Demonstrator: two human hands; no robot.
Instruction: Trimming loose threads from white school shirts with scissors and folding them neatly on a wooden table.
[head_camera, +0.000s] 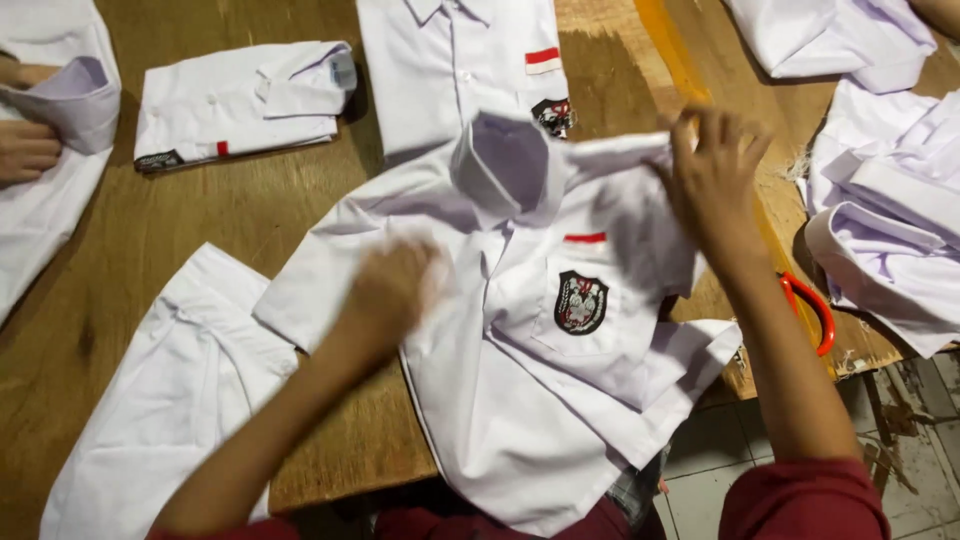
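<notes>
The white shirt (520, 330) lies face up mid-desk (150, 230), collar toward 12 o'clock. The right hand (712, 185) pinches its shoulder at 2 o'clock; the left hand (392, 290), blurred, fingers seemingly curled, presses its front at 9 o'clock.

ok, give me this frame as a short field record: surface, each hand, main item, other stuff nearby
surface: wooden table
left hand: blurred, on the front of the white shirt
right hand: pinching the shirt's shoulder, lifted
shirt: collar up, pocket badge, red strip above it
nearby: folded shirt; flat shirt; shirt pile; red-handled tool, partly hidden
other person: hands at the far left edge
</notes>
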